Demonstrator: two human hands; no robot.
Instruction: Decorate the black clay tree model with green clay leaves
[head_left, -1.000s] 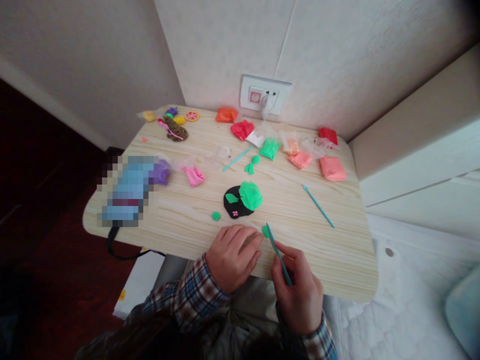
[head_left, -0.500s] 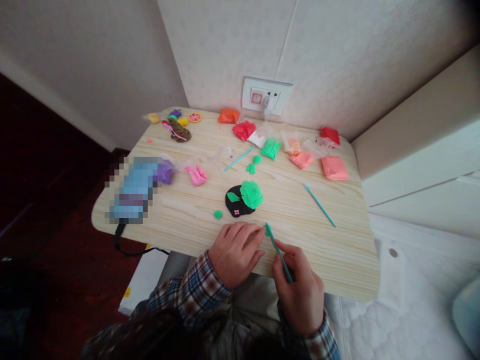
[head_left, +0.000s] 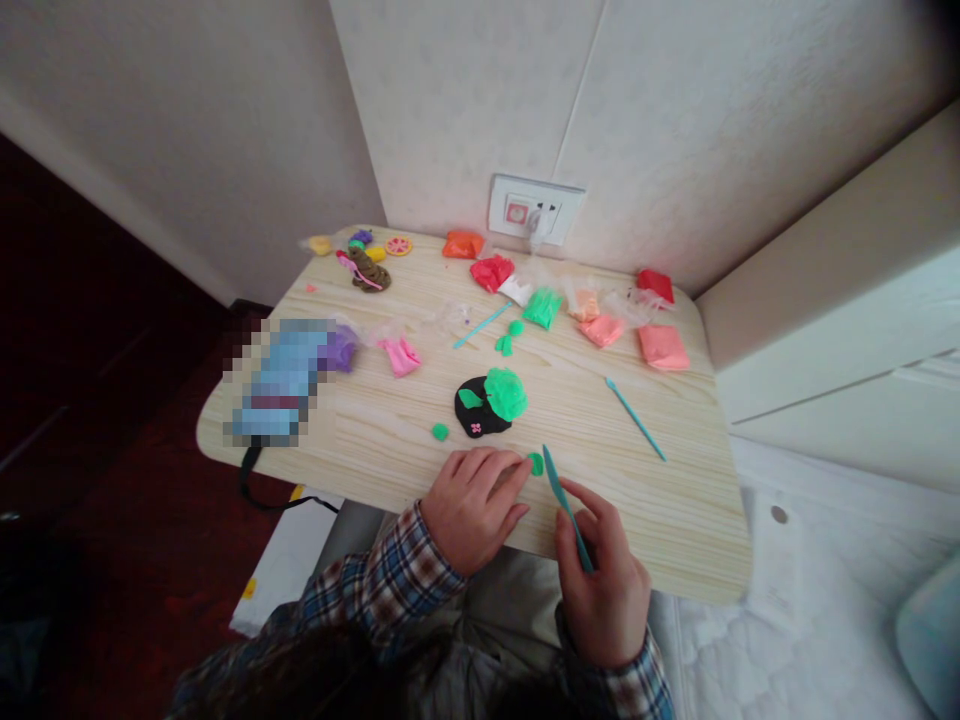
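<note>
My right hand (head_left: 604,580) is closed round a teal plastic clay knife (head_left: 562,490), its blade pointing up and away from me. Just left of the blade, a small flat green clay piece (head_left: 536,464) lies on the table. The fingers of my left hand (head_left: 478,508) are stretched out over the table, with a fingertip touching the clay's left edge; the thumb stays apart. Beyond the hands sits a black clay base (head_left: 474,410) bearing a ruffled green clay shape (head_left: 506,395), a green leaf and a small pink flower. A green clay lump (head_left: 440,431) lies to its left.
Bags of coloured clay, including a green one (head_left: 542,308) and a pink one (head_left: 401,355), lie across the table (head_left: 390,440). Teal tools rest at the right (head_left: 636,418) and back. A blurred blue object (head_left: 281,380) with a black strap lies left. A wall socket (head_left: 536,210) is behind.
The knife has moved slightly right, off the small green piece, so the piece now shows beside the blade. My left hand stays at the piece. The whole view has shifted a little.
</note>
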